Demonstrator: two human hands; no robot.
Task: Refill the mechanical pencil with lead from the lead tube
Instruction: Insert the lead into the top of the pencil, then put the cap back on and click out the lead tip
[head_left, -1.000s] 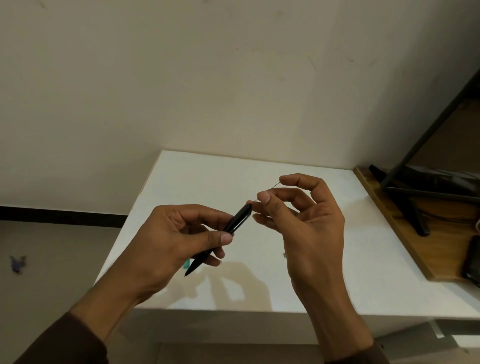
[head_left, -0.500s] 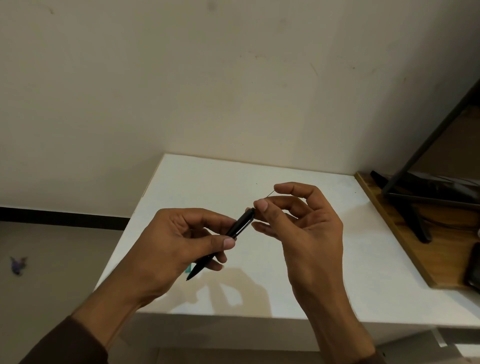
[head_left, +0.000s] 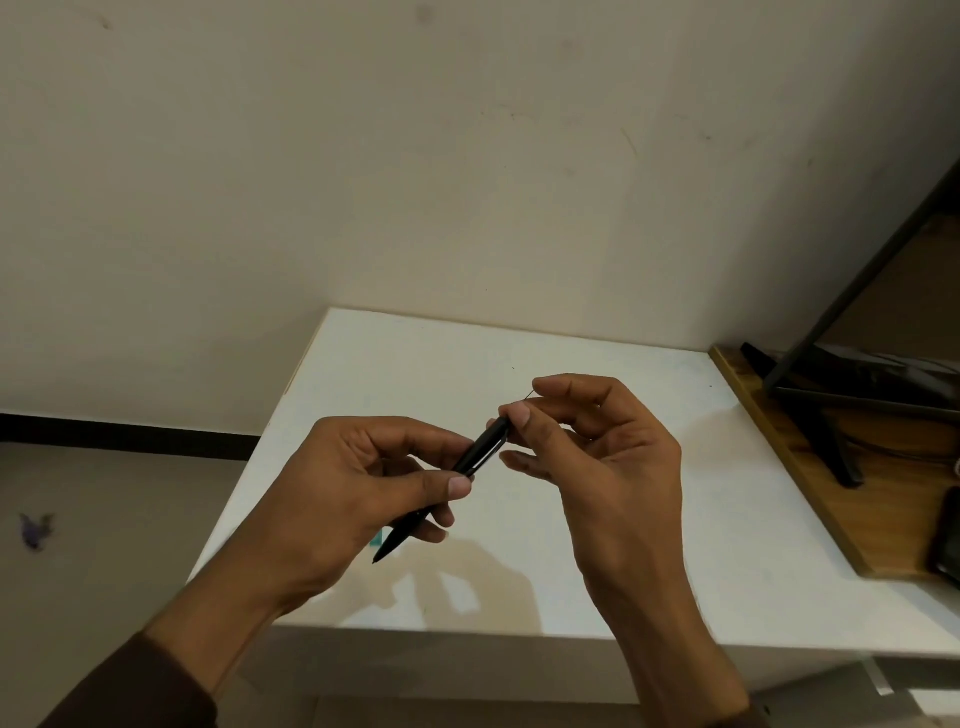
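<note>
My left hand (head_left: 358, 493) grips a black mechanical pencil (head_left: 480, 452) at its middle, tip pointing down-left, rear end up-right. My right hand (head_left: 597, 467) pinches a thin lead (head_left: 530, 396) between thumb and forefinger right at the pencil's rear end; only a short bit of lead shows past the fingertips. A small teal thing (head_left: 375, 540), perhaps the lead tube, peeks out on the white table (head_left: 415, 364) under my left hand, mostly hidden.
A wooden board (head_left: 810, 467) lies along the table's right side, carrying a black stand (head_left: 831, 447) and a dark flat device (head_left: 948, 540) at the frame edge. The table's left and near edges drop to the floor.
The lead sticking out past my right fingertips has grown shorter as it slid toward the pencil's rear end. Both hands sit slightly lower in the view.
</note>
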